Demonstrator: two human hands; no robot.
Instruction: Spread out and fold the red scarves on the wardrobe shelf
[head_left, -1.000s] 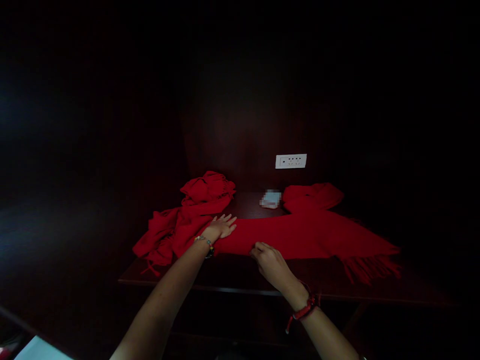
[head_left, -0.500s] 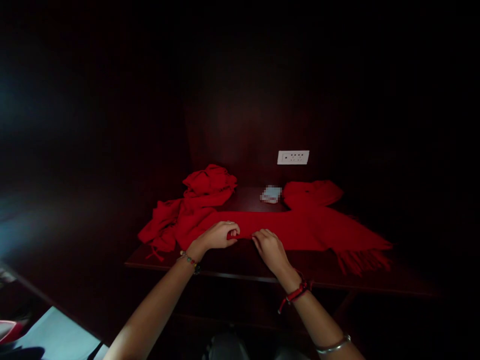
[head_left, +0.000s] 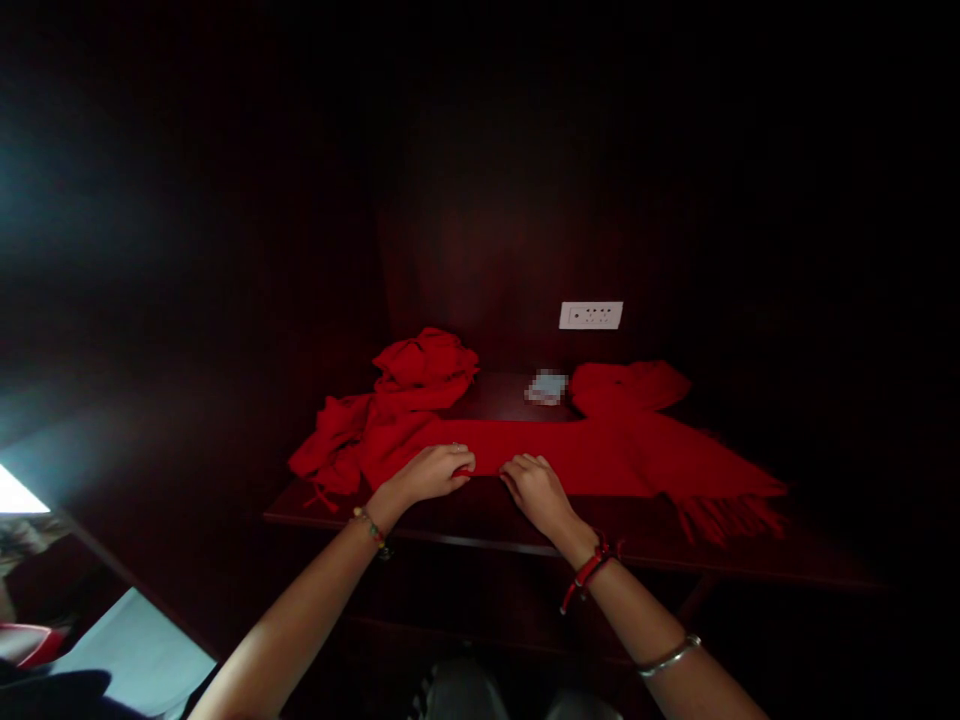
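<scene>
A long red scarf [head_left: 615,455] lies stretched across a dark wooden table [head_left: 480,520], its fringe hanging at the right end. My left hand [head_left: 435,470] has its fingers curled over the scarf's near edge, pinching the cloth. My right hand [head_left: 534,487] sits a little to the right, fingers bent down on the same near edge. Both wrists wear bracelets. The scarf's left part runs into a crumpled red heap [head_left: 390,415].
A folded red cloth [head_left: 630,383] lies at the back right of the table. A small pale blurred object [head_left: 546,387] sits at the back middle. A white wall socket [head_left: 590,315] is above it. Dark wall panels surround the table; a pale floor patch [head_left: 127,655] shows lower left.
My left hand went from lying flat on the scarf to curling round its near edge. Both hands drew closer together along that edge. The view shifted slightly.
</scene>
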